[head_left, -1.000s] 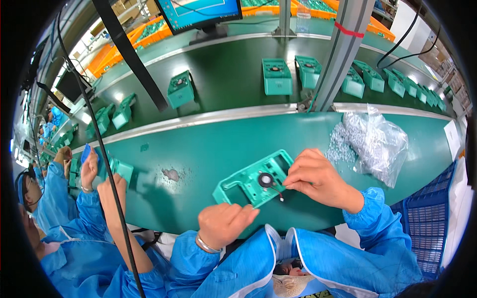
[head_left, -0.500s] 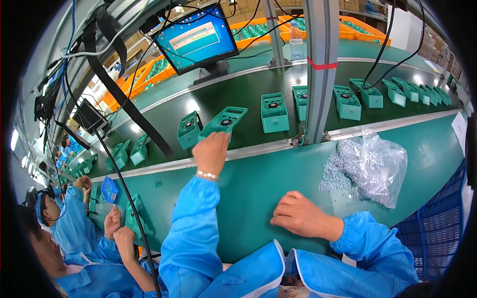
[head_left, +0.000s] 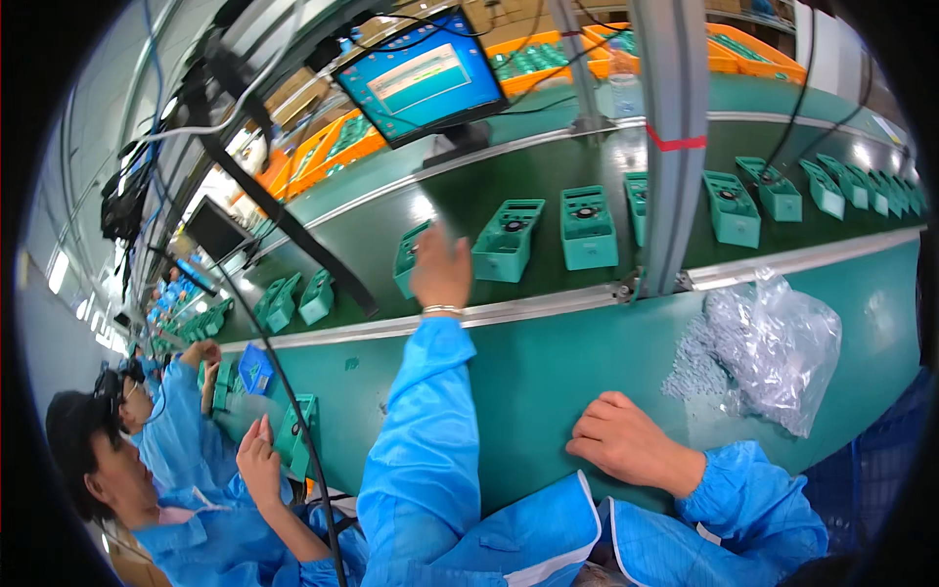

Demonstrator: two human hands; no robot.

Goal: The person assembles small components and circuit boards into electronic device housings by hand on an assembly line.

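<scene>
My left hand reaches over the metal rail to the dark green line, its fingers smeared by motion. Just beside it stands an open green plastic housing, partly covered by the hand; whether they touch I cannot tell. To the right of that hand is another green housing with a round black part inside, standing apart from the fingers. My right hand rests on the green worktop with its fingers curled in; what they may hold is hidden. A clear plastic bag of small grey pieces lies beyond it, partly spilled.
More green housings stand along the line, on both sides of a metal post. A monitor and orange crates are behind. Co-workers in blue sit at left, one hand near a housing. A black cable crosses there.
My left hand has let go of the larger housing, which now stands upright on the line, and has shifted left to the neighbouring one. The right hand stays on the worktop. The view has swung slightly.
</scene>
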